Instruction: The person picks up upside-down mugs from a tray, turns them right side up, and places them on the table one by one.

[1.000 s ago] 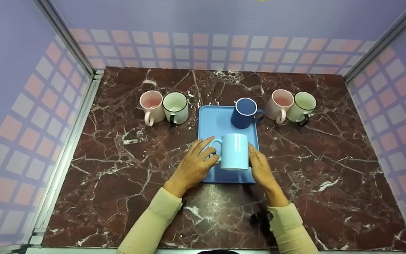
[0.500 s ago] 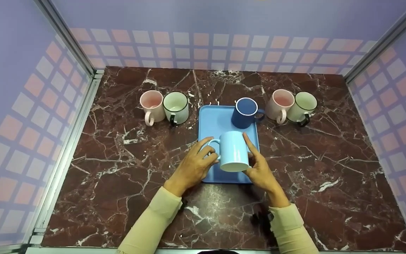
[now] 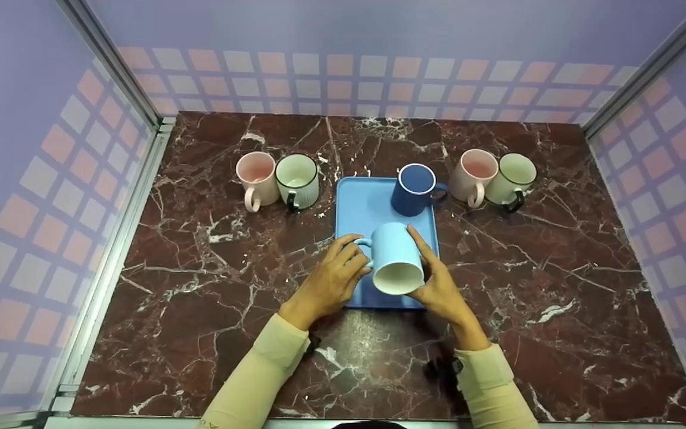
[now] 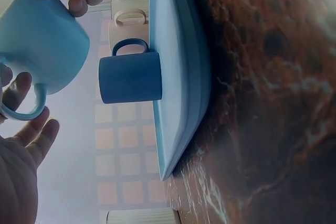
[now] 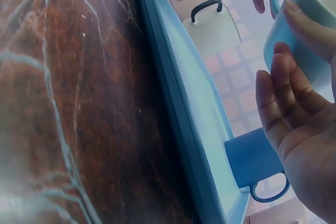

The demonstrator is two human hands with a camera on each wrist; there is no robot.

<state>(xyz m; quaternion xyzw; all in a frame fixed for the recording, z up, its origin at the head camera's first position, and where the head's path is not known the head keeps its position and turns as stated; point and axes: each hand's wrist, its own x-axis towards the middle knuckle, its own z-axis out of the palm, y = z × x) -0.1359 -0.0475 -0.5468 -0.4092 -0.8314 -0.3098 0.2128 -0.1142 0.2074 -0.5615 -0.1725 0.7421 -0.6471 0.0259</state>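
A light blue mug [image 3: 395,253] is held above the blue tray [image 3: 362,199], tilted so its white-lined mouth faces the near side. My left hand [image 3: 332,274] has its fingers curled at the mug's handle [image 4: 39,106], on the left. On the other side, my right hand [image 3: 440,292] grips the mug's body between thumb and fingers. Behind it, a dark blue mug [image 3: 411,193] stands upright on the tray's far right part, its handle pointing right. In the left wrist view a gap shows between the held mug and the tray.
Left of the tray stand a pink mug [image 3: 262,187] and a pale green mug [image 3: 304,193] with a black handle. Another pink mug [image 3: 468,182] and pale green mug [image 3: 498,187] stand to the right. Tiled panels [image 3: 373,77] enclose the marbled table [image 3: 200,333].
The light blue mug has tipped, bringing its mouth into view toward the near side. My right hand has shifted its hold, with a finger now stretched along the mug's far right side.
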